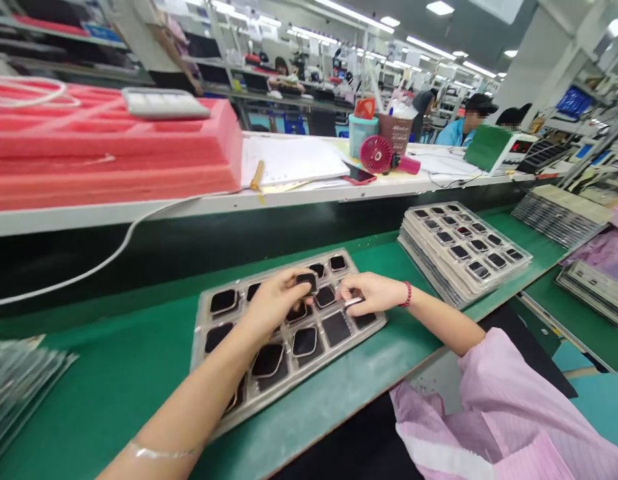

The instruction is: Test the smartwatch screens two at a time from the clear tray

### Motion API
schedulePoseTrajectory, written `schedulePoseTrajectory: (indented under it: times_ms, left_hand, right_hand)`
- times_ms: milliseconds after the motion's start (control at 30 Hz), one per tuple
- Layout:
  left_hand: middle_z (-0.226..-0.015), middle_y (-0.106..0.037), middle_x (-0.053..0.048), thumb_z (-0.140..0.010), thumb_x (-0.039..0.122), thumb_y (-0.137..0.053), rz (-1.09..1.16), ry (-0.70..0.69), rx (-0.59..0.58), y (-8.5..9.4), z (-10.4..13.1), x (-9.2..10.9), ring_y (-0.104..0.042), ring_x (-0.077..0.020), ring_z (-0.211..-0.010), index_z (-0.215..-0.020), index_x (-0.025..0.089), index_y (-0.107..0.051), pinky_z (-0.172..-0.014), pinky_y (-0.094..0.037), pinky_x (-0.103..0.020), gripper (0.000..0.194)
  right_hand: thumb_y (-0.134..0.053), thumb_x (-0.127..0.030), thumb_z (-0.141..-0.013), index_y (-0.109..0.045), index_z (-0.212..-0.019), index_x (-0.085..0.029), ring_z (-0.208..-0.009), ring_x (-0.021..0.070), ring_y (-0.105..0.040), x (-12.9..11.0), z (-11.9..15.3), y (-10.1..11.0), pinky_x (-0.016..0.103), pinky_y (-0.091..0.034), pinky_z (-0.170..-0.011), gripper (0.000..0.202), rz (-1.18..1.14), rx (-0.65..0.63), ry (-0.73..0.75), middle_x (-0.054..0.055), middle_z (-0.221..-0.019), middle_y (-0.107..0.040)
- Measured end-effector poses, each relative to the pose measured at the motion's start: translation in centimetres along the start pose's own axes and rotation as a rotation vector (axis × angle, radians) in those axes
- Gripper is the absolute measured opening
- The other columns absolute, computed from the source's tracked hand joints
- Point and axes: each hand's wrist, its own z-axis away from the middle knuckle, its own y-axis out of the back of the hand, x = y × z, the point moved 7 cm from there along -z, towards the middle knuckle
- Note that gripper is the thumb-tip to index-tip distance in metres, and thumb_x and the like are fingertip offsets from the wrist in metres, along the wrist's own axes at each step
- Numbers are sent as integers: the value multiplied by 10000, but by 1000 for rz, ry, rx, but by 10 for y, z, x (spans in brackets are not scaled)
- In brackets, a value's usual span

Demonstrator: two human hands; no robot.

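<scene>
A clear plastic tray [309, 373] of square black-faced watch bodies lies on the green bench. My left hand [271, 300] reaches over its middle and pinches a watch body [307, 283] between thumb and fingers, just above the cells. Toward the tray's right end, the curled fingers of my right hand [373, 292] grip another watch body [353, 303], seen edge-on and partly covered by the fingers. Below that hand one cell [337, 328] shows only its dark bottom. Other watch bodies, such as one in the front row [305, 341], sit in their cells. My left forearm hides part of the tray.
A stack of filled trays [459, 250] stands to the right, with more stacked trays [559, 217] beyond. Blurred trays [23, 387] lie at far left. Pink foam [109, 153], papers [293, 160] and a small fan [376, 154] occupy the shelf. A white cable [131, 230] hangs down.
</scene>
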Motion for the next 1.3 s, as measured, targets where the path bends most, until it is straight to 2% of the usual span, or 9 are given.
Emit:
schedulePoseTrajectory:
  times_ms: [100,233,367,500,700,800,933,1167,1300]
  left_hand:
    - [-762,-710,-26,-582,420,-805,209,97,100,19,-6,-6,-633,-161,-584,-943,172,-600,-479,-376,-213,483]
    - [-888,-756,-67,-602,485,-821,239,166,122,31,-4,-13,-675,-181,-649,-988,180,-619,-490,-381,-206,532]
    - [-904,-760,-100,-588,547,-801,125,188,109,38,-1,-23,-653,-174,-608,-955,148,-671,-466,-336,-211,557]
    - [-924,-761,-104,-541,444,-837,85,137,102,41,3,-27,-676,-210,-684,-1037,147,-657,-506,-387,-239,606]
    - [-982,-753,-129,-621,512,-799,63,103,123,42,7,-29,-679,-230,-727,-1129,139,-663,-520,-406,-259,644]
    - [-1067,-739,-123,-574,483,-848,108,85,153,46,8,-28,-696,-267,-870,-1238,168,-640,-571,-456,-264,764]
    - [-1160,-704,-105,-637,578,-811,194,122,201,54,10,-32,-687,-268,-969,-1353,217,-595,-647,-509,-275,831]
    - [-846,-671,-21,-585,531,-867,182,93,158,51,13,-24,-658,-198,-719,-1388,207,-549,-533,-440,-235,923]
    - [-731,-646,-1,-560,538,-875,140,98,121,46,14,-20,-610,-175,-639,-1314,179,-583,-513,-414,-232,885]
  right_hand:
    - [-644,-179,-842,-409,-794,-192,-790,143,-687,27,-30,3,220,-527,-611,241,-599,165,-153,68,-982,-699]
    - [-662,-292,-902,-543,-909,-157,-539,80,-632,50,-66,-3,146,-477,-438,179,-871,281,-290,26,-800,-707]
    - [-624,-310,-949,-595,-944,-145,-423,53,-549,54,-88,-15,130,-442,-374,168,-872,263,-282,-10,-685,-680]
    - [-757,-146,-811,-602,-1084,-153,-509,67,-593,53,-94,-21,142,-495,-424,314,-796,242,-195,-16,-768,-687]
    - [-610,-188,-933,-639,-1107,-127,-487,56,-545,54,-92,-23,142,-452,-424,186,-758,221,-152,17,-788,-680]
    - [-692,-100,-843,-622,-1234,-158,-606,80,-612,55,-92,-24,154,-511,-497,401,-816,220,-133,14,-866,-678]
    - [-667,-169,-883,-529,-1405,-210,-744,102,-672,55,-90,-25,202,-586,-606,542,-1042,159,-119,44,-1065,-682]
    - [-876,-300,-681,-656,-1220,-174,-597,66,-613,46,-83,-27,186,-560,-524,595,-1088,28,-105,50,-1074,-698]
    - [-884,-310,-664,-676,-1166,-160,-544,49,-579,43,-81,-28,182,-551,-510,564,-1020,17,-82,45,-1047,-708]
